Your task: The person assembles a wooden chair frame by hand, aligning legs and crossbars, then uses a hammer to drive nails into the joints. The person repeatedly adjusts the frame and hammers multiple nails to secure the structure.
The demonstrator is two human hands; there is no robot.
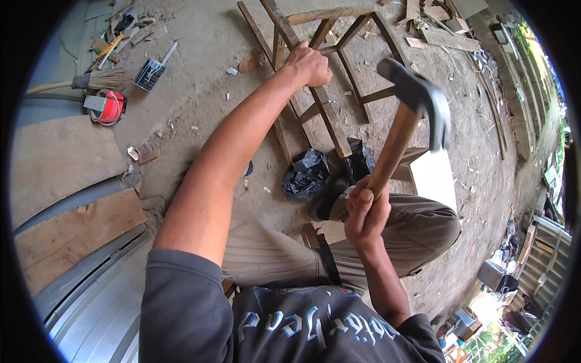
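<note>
My left hand (307,65), its arm stretched forward, is closed round a long wooden bar of a wooden frame (331,121). The frame is made of several slats and lies on the dirt floor ahead of me, like part of a stool or chair. In my right hand (368,218) is a claw hammer (396,145), gripped by the lower part of its wooden handle. The hammer's dark head is raised up and to the right, apart from the frame, and looks slightly blurred. Part of the frame is hidden behind my left hand.
Black plastic bags (307,174) lie by my feet, near a white panel (434,178). To the left are a red can (109,109), a broom (103,80), a wide brush (149,75) and wooden boards (66,160). Scrap wood (448,40) is piled at the far right.
</note>
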